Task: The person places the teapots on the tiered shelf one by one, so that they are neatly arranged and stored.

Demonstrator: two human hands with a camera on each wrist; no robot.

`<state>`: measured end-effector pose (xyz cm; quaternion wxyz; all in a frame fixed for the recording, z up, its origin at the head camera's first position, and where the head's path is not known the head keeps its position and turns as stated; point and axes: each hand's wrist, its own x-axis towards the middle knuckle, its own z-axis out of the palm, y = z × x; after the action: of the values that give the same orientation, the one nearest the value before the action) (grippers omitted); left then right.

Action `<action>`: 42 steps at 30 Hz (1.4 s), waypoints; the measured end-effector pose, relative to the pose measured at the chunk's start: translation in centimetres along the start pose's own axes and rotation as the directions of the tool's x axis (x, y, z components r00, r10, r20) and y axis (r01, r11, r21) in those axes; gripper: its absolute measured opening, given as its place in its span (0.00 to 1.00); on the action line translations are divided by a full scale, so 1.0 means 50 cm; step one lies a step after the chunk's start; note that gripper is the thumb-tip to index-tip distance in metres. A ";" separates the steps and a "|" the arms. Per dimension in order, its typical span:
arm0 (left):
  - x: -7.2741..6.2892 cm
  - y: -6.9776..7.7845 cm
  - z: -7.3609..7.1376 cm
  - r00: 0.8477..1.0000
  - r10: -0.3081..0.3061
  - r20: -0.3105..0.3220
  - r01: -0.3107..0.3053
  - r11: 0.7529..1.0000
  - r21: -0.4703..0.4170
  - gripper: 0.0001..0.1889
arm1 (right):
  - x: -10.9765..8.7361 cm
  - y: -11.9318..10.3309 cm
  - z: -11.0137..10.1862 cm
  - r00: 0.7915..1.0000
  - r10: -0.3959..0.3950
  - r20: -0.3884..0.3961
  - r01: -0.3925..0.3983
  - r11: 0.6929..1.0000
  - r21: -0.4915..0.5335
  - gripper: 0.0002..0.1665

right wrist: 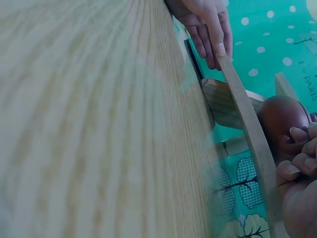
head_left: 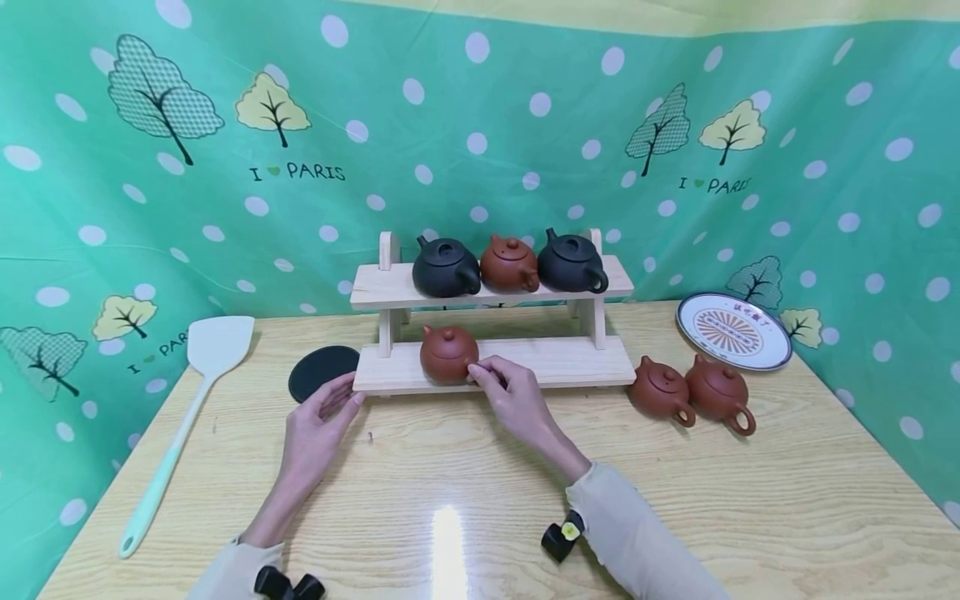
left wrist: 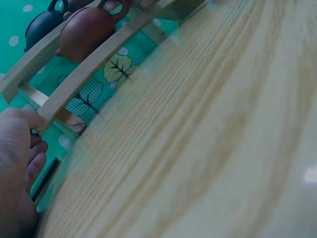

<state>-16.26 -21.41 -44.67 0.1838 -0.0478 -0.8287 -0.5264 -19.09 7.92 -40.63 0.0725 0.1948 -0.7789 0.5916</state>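
On the lower board of a two-tier wooden shelf (head_left: 555, 360) sits a reddish-brown teapot (head_left: 447, 354), left of the middle. My right hand (head_left: 517, 404) pinches its handle at the front right; in the right wrist view the curled fingers (right wrist: 302, 163) are at the handle. My left hand (head_left: 318, 433) holds the left front corner of the lower board, its thumb on the edge and the other fingers beyond it. On the upper board stand a black teapot (head_left: 442, 268), a brown teapot (head_left: 507, 262) and another black teapot (head_left: 570, 265).
Two brown teapots (head_left: 660, 390) stand on the table right of the shelf. Behind them a patterned plate (head_left: 735, 331) leans on the green curtain (head_left: 480, 100). A black round disc (head_left: 321, 371) lies by my left hand, and a white-and-mint spatula (head_left: 187, 421) lies farther left.
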 end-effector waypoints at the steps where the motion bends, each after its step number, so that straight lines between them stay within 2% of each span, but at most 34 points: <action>1: 0.000 -0.001 0.000 1.000 0.000 0.001 0.000 1.000 -0.005 0.20 | 0.000 0.000 0.000 1.000 0.003 -0.002 -0.003 1.000 0.002 0.12; 11: 0.001 -0.003 0.003 1.000 -0.008 0.005 0.008 1.000 -0.003 0.20 | -0.001 -0.005 -0.010 0.998 0.058 0.014 -0.058 0.998 0.017 0.13; 19: -0.001 0.000 0.001 1.000 -0.010 0.003 0.010 1.000 0.014 0.20 | -0.017 -0.006 -0.038 0.991 0.128 -0.036 -0.127 0.992 0.007 0.13; 27: -0.002 0.000 0.001 1.000 -0.024 0.007 0.024 1.000 0.000 0.20 | -0.039 0.004 -0.088 0.989 0.118 -0.085 -0.119 0.993 -0.009 0.14; 34: -0.002 0.000 0.000 1.000 -0.017 0.005 0.017 1.000 0.007 0.20 | -0.072 0.011 -0.145 0.981 0.120 -0.151 -0.133 0.988 -0.073 0.14; 42: 0.001 0.003 0.002 1.000 -0.014 0.007 0.014 1.000 -0.017 0.21 | -0.113 0.023 -0.206 0.979 0.084 -0.186 -0.110 0.985 -0.136 0.14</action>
<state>-16.29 -21.27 -44.58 0.1769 -0.0455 -0.8251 -0.5346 -15.60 19.21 -40.61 0.1273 0.0966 -0.8190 0.5510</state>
